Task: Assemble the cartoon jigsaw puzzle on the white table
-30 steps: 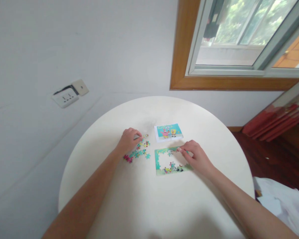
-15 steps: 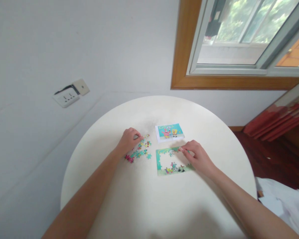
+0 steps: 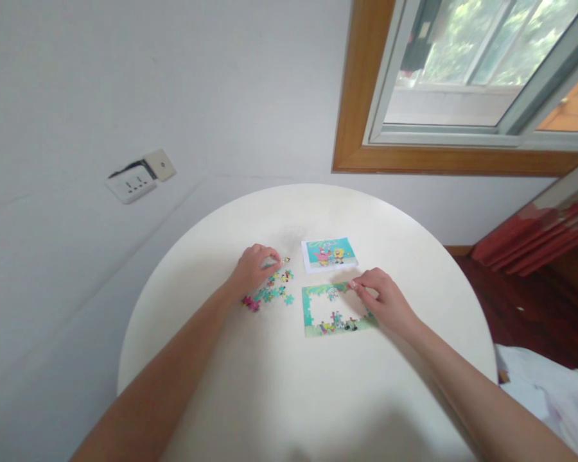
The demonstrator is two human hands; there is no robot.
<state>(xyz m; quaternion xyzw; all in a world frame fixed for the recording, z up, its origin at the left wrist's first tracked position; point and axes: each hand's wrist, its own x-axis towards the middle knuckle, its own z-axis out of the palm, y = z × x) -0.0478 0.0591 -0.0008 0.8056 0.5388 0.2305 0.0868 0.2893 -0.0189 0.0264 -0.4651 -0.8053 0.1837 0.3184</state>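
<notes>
On the round white table [image 3: 289,385] lies a partly built jigsaw puzzle [image 3: 334,310] with a green border and an unfilled middle. My right hand [image 3: 384,300] rests on its upper right edge, fingers curled and pressed on the border. A pile of loose puzzle pieces [image 3: 271,290] lies to the left. My left hand [image 3: 252,267] sits at the top of that pile with fingertips pinched on a small piece. A picture card [image 3: 329,253] with cartoon figures lies just beyond the puzzle.
A white wall with a power socket [image 3: 131,184] stands behind the table. A wood-framed window [image 3: 462,83] is at the upper right. Red striped fabric [image 3: 539,237] and dark wooden floor lie to the right. White cloth [image 3: 544,391] shows at the lower right.
My left hand's fingertips have closed on a piece at the top of the pile. My right hand shifted slightly along the puzzle's upper edge. The view drifted a little.
</notes>
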